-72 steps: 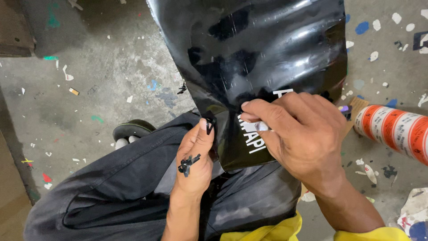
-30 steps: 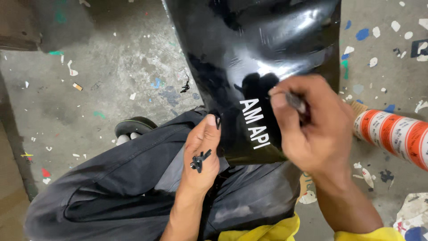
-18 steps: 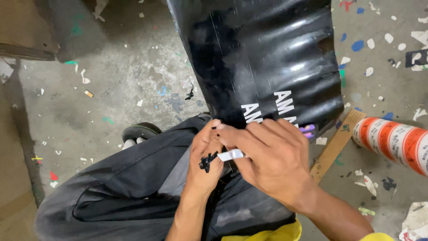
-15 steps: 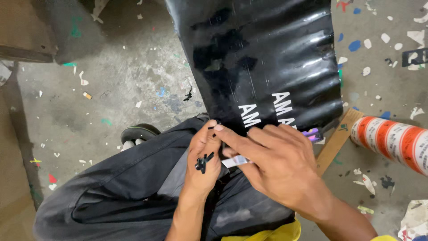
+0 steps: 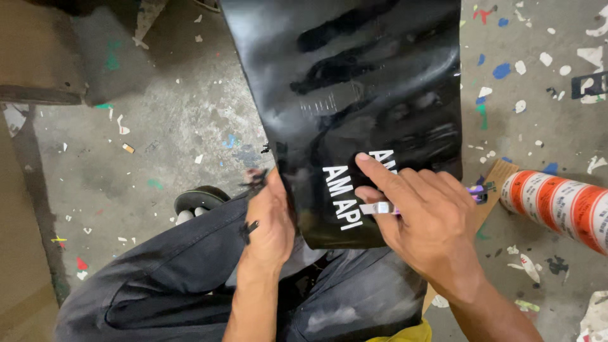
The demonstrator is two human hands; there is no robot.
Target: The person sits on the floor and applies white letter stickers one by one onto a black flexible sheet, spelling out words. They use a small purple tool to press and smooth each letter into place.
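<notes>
A large glossy black vinyl sheet (image 5: 354,82) with white cut letters near its bottom edge hangs over my lap. My left hand (image 5: 269,218) pinches the sheet's lower left edge, and black scraps cling to the back of that hand. My right hand (image 5: 421,218) lies on the sheet over the white letters, its index finger pointing at them. It grips a small white and purple tool (image 5: 380,208), probably a craft knife, with the tip toward the letters.
I sit on a grey concrete floor (image 5: 158,158) speckled with paint and scraps, my legs in dark trousers (image 5: 164,278). A roll with orange and white wrap (image 5: 557,202) lies at the right beside a cardboard piece (image 5: 497,180). A black shoe (image 5: 199,199) shows past my left knee.
My right hand has moved from my left hand back onto the white letters. The sheet's bottom edge has been pulled lower, showing more lettering. My left hand has shifted to the sheet's left edge.
</notes>
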